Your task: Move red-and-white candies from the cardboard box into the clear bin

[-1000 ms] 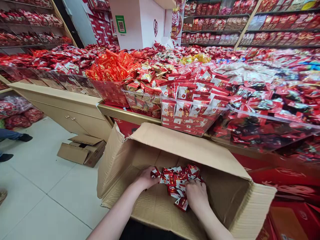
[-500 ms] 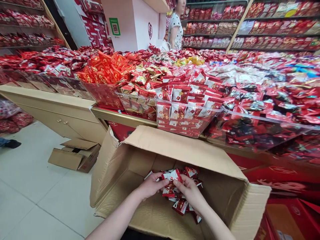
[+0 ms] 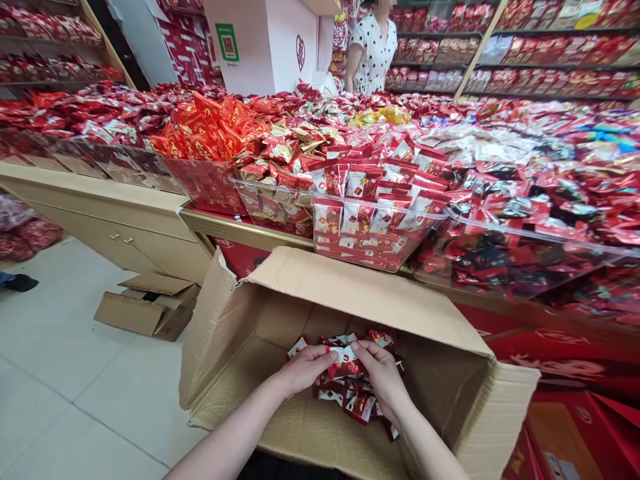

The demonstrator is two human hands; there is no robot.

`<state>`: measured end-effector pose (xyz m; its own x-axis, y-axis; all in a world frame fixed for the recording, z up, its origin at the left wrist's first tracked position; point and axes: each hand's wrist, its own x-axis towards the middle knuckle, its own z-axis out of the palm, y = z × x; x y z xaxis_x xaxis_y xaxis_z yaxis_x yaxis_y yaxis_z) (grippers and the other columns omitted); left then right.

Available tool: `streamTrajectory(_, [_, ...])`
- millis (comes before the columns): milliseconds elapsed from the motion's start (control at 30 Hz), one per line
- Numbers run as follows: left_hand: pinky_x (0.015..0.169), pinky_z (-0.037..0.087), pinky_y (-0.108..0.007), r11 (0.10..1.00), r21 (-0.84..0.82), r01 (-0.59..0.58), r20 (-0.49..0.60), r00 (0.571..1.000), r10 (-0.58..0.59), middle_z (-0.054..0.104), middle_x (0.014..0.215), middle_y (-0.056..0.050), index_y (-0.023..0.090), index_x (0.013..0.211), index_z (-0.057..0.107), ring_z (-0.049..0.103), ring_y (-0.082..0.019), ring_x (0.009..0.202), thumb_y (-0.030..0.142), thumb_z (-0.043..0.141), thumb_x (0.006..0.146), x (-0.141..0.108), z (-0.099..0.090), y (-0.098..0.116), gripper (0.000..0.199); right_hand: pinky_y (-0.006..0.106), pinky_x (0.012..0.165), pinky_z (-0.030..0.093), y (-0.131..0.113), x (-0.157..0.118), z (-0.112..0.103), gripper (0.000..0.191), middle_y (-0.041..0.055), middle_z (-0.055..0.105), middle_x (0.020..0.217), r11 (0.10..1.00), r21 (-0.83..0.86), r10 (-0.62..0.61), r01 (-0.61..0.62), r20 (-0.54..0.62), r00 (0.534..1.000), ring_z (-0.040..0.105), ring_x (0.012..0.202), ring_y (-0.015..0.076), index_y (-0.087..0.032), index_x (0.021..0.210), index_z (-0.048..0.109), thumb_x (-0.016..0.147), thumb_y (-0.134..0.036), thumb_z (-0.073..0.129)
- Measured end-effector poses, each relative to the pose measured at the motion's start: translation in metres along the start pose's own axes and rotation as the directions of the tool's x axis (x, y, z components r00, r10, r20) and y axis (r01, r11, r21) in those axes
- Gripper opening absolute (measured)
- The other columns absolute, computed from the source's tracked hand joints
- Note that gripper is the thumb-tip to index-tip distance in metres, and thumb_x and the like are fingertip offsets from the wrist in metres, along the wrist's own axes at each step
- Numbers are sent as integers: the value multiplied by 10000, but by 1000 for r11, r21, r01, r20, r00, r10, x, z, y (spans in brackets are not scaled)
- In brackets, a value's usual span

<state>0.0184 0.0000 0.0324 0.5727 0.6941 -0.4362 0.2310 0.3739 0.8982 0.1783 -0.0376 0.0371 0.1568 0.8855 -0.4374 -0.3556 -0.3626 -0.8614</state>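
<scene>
Both hands are inside a large open cardboard box [image 3: 350, 283]. My left hand [image 3: 306, 367] pinches the left end of a small red and white wrapped packet [image 3: 345, 363]. The packet's right end is between the fingers of my right hand [image 3: 383, 373]. Several similar packets [image 3: 360, 405] lie loosely on the bottom of the box, below and around the hands, partly covered by them.
Clear bins of wrapped sweets [image 3: 375, 223] line the counter behind the box. A smaller cardboard box [image 3: 133, 313] sits on the tiled floor at left. A person in a dotted top [image 3: 373, 53] stands beyond the counter. Red boxes [image 3: 575, 427] are at lower right.
The held packet has turned, showing more red along its lower side, and the hands have shifted slightly. The person behind the counter has moved right and turned more toward the camera.
</scene>
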Motion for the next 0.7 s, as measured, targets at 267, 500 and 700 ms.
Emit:
streamTrajectory(267, [463, 280, -197, 997, -66, -32, -107, 994, 24, 473, 560, 51, 153, 791, 604, 354, -69, 494, 495, 489, 740, 2, 5, -3, 364, 258, 599, 445, 12, -2, 17, 193, -19, 663, 635, 958, 288, 68, -1, -225, 972, 582, 608, 150, -189, 671, 651, 540, -313, 719])
streamTrajectory(500, [404, 273, -202, 996, -86, -22, -169, 986, 7, 442, 519, 57, 152, 755, 586, 335, -70, 433, 512, 481, 721, 6, 8, -5, 376, 274, 599, 455, 31, 4, 20, 232, -15, 665, 660, 972, 227, 9, 55, -271, 962, 585, 652, 177, -220, 691, 658, 547, -395, 707])
streamTrajectory(700, [628, 370, -212, 993, -36, -108, -247, 964, 96, 568, 651, 38, 157, 705, 632, 480, -105, 652, 394, 668, 602, 1, -2, 1, 261, 290, 592, 440, 47, 15, 22, 289, -3, 643, 578, 985, -22, -173, 172, -226, 959, 549, 589, 180, -201, 602, 671, 525, -480, 683])
